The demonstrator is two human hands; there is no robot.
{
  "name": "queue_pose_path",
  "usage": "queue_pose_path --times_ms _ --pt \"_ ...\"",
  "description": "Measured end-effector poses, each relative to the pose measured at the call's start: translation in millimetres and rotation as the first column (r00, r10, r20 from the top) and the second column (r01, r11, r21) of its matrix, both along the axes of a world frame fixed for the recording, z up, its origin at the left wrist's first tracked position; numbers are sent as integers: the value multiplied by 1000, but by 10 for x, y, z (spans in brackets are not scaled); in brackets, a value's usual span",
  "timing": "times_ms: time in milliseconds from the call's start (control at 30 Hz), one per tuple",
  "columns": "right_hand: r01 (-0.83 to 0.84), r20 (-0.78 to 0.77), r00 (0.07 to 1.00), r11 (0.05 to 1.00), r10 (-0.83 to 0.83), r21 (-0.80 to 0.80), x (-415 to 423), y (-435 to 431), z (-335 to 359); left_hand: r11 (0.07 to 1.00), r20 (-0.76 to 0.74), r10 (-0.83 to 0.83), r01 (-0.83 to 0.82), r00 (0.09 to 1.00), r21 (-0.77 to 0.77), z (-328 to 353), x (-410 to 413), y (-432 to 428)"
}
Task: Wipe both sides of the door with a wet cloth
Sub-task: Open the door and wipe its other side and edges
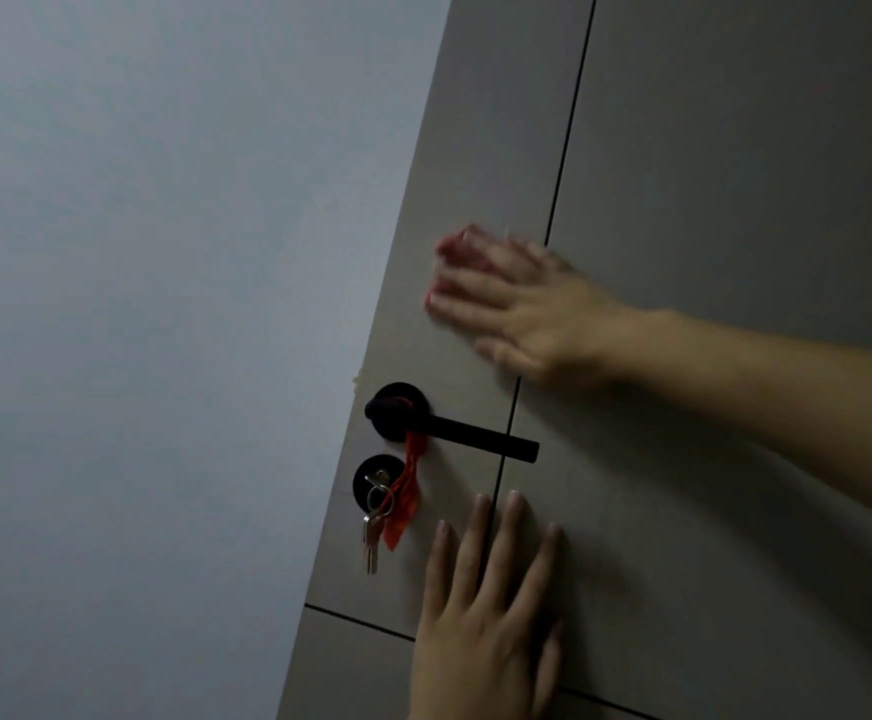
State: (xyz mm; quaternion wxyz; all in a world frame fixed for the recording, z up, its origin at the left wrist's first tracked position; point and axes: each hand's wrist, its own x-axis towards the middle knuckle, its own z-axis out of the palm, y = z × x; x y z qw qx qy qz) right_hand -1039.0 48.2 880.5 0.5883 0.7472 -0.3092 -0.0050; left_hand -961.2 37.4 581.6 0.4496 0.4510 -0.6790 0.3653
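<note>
I have the left hand (486, 615) flat on the door (735, 148), fingers straight and slightly apart, across the vertical groove below the handle (454, 428). The right hand (517, 309) is blurred, its fingers spread against the door above the handle, near the door's left edge. I cannot tell whether anything lies under it. Keys (370, 537) hang from the lock (366, 475) by that edge, and a red ribbon (403, 506) hangs from the handle.
</note>
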Motion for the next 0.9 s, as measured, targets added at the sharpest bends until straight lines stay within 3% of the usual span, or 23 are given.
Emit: queue_pose_path --times_ms 67,200,267,333,433,500,600,667,800,900 --pt "-12 -61 998 1000 13 25 -344 42 -56 1000 3 -11 11 1000 -21 -13 -6 -15" --pt "64 324 946 990 -19 -127 -848 146 17 999 -14 -43 43 999 -30 -23 -40 -17" --pt "-8 248 967 987 49 -163 -948 156 -380 998 -21 -62 62 998 -19 -20 -46 0" --pt "-110 45 992 988 116 -109 -1130 142 -887 997 -29 -79 79 996 -8 -25 -44 20" --pt "-89 -124 989 995 82 -50 -1400 190 -1042 996 -25 -89 88 996 -13 -32 -36 44" --pt "-79 58 995 988 87 -133 -1424 180 -763 996 -19 -84 84 996 -15 -25 -33 60" --pt "13 426 902 983 67 -183 -1299 189 -496 997 -20 -78 78 997 -16 -6 -39 78" --pt "-43 362 923 970 130 -238 -1195 156 -808 996 -18 -88 88 996 -14 -7 -31 86" --pt "-187 91 975 971 202 -149 -1357 152 -1712 996 -42 -80 81 996 28 -163 146 79" --pt "-209 48 975 967 218 -146 -1210 88 -1623 997 -51 -24 27 998 70 -327 318 77"
